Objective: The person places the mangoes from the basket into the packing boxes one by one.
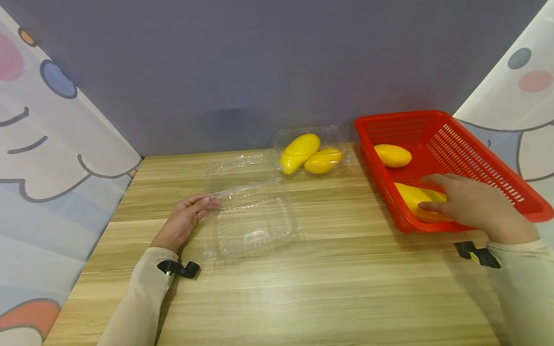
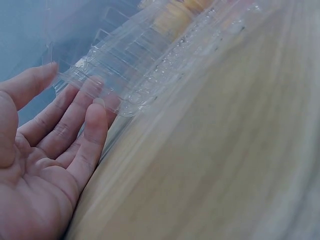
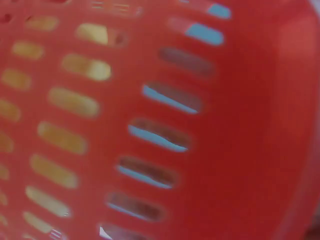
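My left hand (image 1: 190,216) pinches the left edge of an opened clear plastic clamshell box (image 1: 255,226); in the left wrist view, the thumb (image 2: 37,85) lies on one side of the rim and fingers on the other. The box lies on the table, lid side toward the wall. Over the near end of a red basket (image 1: 400,211), my right hand (image 1: 472,202) grips a yellow mango (image 1: 409,194), thumb on its near side and fingers on the far side. Another mango (image 1: 394,156) lies farther back in the basket. The right wrist view shows only the slotted basket wall (image 3: 240,150).
A second clear box (image 1: 335,134) with two mangoes (image 1: 300,151) stands at the back middle, against the grey wall (image 1: 242,72). The wooden table (image 1: 277,298) extends in front. Cartoon-printed curtains (image 1: 52,192) flank both sides.
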{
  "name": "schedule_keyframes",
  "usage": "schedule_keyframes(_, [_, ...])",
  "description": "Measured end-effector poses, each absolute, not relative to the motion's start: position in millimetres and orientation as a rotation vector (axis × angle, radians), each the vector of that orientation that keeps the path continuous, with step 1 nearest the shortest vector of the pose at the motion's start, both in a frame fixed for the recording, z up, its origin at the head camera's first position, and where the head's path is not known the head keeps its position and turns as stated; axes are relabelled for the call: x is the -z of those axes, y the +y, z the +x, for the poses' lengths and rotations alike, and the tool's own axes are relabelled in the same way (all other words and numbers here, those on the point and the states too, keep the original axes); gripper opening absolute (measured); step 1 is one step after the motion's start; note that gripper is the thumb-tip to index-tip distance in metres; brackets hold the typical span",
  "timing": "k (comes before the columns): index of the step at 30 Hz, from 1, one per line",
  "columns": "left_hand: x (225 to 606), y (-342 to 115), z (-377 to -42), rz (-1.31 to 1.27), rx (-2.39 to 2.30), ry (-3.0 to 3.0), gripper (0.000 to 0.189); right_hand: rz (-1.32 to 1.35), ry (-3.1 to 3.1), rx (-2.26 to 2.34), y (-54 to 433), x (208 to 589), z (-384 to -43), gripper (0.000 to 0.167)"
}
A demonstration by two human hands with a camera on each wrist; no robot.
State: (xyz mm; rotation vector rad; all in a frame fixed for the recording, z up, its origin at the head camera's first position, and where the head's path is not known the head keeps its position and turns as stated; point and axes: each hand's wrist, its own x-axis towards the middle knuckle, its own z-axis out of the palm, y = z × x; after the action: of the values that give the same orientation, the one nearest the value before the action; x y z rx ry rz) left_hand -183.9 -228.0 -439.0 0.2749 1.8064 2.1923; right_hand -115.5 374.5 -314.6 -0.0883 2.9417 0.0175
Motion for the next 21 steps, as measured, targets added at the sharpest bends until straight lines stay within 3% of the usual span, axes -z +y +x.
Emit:
schedule_keyframes(11, [437.7, -227.0, -183.5, 0.250, -2.199, 1.804, 0.018, -0.069, 2.855, 0.092, 382.5, 323.3, -123.7, 0.108])
schedule_keyframes(21, [439.3, -227.7, -184.3, 0.256, -2.200, 1.814, 0.018, -0.111, 2.812, 0.211, 383.2, 330.8, -130.0, 0.100])
